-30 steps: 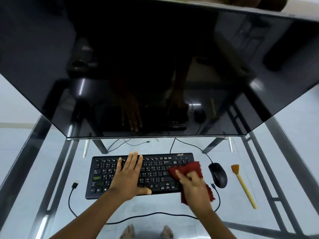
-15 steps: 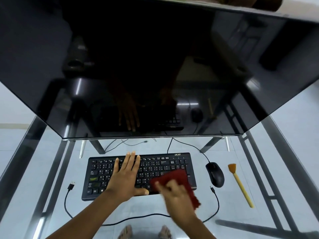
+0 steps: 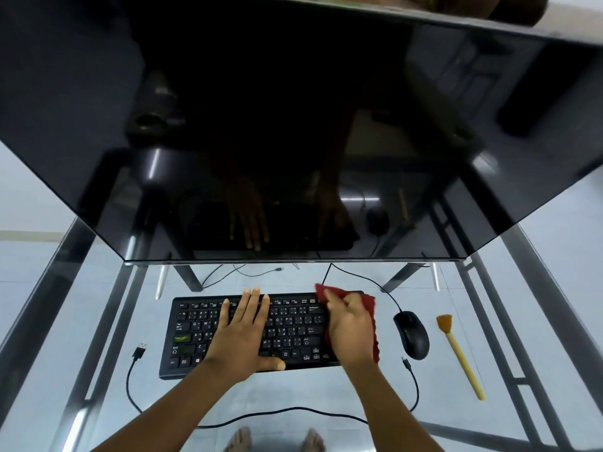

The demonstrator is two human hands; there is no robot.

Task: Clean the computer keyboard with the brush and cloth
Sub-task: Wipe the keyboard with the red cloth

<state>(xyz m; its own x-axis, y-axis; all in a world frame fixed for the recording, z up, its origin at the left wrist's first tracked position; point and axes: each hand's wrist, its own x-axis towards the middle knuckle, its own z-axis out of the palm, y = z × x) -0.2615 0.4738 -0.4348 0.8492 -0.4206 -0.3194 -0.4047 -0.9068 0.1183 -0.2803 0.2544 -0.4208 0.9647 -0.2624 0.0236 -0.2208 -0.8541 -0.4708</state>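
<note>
A black keyboard (image 3: 195,331) lies on the glass desk in front of the monitor. My left hand (image 3: 243,334) rests flat on its middle keys, fingers straight and thumb out along the front edge. My right hand (image 3: 350,327) presses a dark red cloth (image 3: 368,303) onto the keyboard's right end, reaching its far right corner; the cloth sticks out above and to the right of the hand. The right-hand keys are hidden under hand and cloth. A brush (image 3: 460,353) with a yellow handle and orange bristles lies on the glass, right of the mouse.
A black mouse (image 3: 411,334) sits between keyboard and brush. A large dark monitor (image 3: 293,125) overhangs the desk's back. A loose black cable (image 3: 277,415) with a USB plug (image 3: 139,350) curls along the front. The desk's metal frame (image 3: 522,321) shows through the glass, and bare feet below.
My right hand has swept the red cloth from the keyboard's front middle up to its far right corner. The left hand has stayed flat on the keys.
</note>
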